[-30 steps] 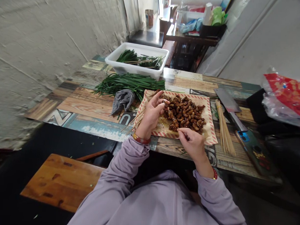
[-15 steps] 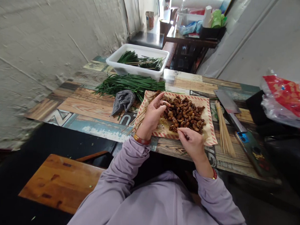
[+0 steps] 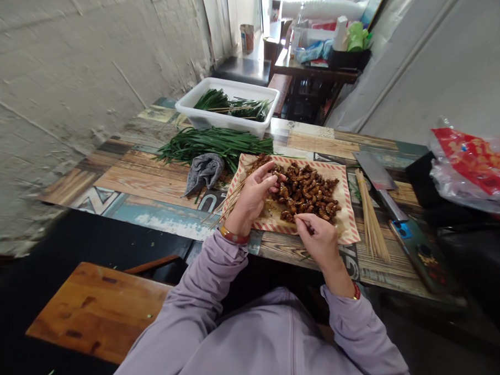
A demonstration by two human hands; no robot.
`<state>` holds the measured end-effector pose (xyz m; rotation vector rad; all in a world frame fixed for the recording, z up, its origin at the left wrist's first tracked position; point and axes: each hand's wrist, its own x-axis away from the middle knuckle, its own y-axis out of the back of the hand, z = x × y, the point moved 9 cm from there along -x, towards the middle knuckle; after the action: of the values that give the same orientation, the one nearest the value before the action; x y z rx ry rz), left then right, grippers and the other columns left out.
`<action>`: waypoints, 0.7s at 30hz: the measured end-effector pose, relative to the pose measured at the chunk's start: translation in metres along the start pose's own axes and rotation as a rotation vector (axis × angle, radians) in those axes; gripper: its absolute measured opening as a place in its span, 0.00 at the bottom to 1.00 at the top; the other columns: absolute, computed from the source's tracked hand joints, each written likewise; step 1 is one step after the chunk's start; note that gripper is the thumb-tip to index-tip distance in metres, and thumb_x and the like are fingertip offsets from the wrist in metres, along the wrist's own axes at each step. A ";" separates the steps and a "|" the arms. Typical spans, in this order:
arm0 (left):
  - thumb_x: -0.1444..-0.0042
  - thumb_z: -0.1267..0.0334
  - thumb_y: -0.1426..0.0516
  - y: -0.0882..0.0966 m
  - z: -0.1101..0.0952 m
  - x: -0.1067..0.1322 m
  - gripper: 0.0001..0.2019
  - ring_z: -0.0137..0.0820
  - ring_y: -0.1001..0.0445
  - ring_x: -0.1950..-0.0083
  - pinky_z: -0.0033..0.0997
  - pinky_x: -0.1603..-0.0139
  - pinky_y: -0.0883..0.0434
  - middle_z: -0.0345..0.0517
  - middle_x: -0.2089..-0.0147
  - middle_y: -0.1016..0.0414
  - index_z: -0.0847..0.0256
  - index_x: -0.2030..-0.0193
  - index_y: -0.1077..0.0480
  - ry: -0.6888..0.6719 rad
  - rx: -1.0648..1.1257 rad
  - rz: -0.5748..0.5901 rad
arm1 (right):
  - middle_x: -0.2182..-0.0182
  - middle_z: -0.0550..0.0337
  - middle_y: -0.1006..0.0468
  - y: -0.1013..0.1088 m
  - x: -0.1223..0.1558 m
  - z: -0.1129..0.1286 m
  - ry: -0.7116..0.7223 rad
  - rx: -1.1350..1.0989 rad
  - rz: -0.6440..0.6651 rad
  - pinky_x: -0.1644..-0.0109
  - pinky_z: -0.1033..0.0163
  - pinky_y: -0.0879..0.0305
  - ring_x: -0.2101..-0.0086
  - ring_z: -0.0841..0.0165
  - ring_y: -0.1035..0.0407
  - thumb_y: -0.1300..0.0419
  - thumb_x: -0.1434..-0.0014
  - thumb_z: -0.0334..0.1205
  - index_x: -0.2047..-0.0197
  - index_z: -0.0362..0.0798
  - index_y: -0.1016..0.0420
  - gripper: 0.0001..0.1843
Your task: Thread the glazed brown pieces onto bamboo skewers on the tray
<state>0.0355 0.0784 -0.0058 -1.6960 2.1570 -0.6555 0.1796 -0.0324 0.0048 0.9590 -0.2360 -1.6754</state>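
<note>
My left hand (image 3: 256,193) is over the left part of a paper-lined tray with a red-and-white striped rim (image 3: 351,214). Its fingers curl toward the thumb, and whatever lies between them is hidden. Glossy dark brown, curled pieces of seasoned food (image 3: 312,187) are heaped on the tray, right beside those fingertips. At the heap's near edge my right hand (image 3: 318,234) is closed in a pinch, its fingertips touching a brown piece; what they grip is too small to tell. Thin skewers (image 3: 232,200) stick out past the tray's left edge, partly behind my left hand.
A bundle of bamboo skewers (image 3: 370,220), a cleaver (image 3: 377,173) and a phone (image 3: 423,253) lie at the right. Left of the tray are a grey cloth (image 3: 205,171) and green chives (image 3: 214,144). Behind stands a white tub (image 3: 187,108) with more greens. A red plastic bag (image 3: 470,158) is far right.
My left hand's fingers have curled in from a more outstretched pose. The right hand keeps its pinch at the same piece. The whole view has shifted slightly.
</note>
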 end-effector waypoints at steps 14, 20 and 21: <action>0.53 0.61 0.34 -0.009 0.012 0.002 0.23 0.24 0.27 0.67 0.27 0.63 0.33 0.45 0.63 0.24 0.64 0.51 0.31 0.071 0.011 0.050 | 0.70 0.58 0.18 0.011 -0.001 0.002 -0.012 -0.007 -0.127 0.63 0.66 0.28 0.71 0.69 0.25 0.44 0.39 0.38 0.65 0.48 0.21 0.09; 0.55 0.61 0.33 -0.027 0.020 0.011 0.19 0.23 0.28 0.69 0.26 0.63 0.34 0.48 0.64 0.22 0.66 0.57 0.27 0.158 -0.070 0.208 | 0.70 0.59 0.19 0.011 -0.007 0.008 -0.012 -0.004 -0.159 0.65 0.67 0.29 0.72 0.70 0.26 0.44 0.39 0.39 0.64 0.49 0.21 0.10; 0.55 0.61 0.33 -0.029 0.021 0.012 0.18 0.23 0.28 0.69 0.25 0.63 0.34 0.48 0.63 0.22 0.67 0.58 0.27 0.174 -0.083 0.225 | 0.70 0.59 0.19 0.011 -0.008 0.009 -0.004 -0.005 -0.167 0.65 0.67 0.30 0.72 0.70 0.26 0.44 0.39 0.38 0.64 0.49 0.21 0.09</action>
<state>0.0674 0.0580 -0.0081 -1.4518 2.4813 -0.6797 0.1814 -0.0321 0.0211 0.9942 -0.1580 -1.8298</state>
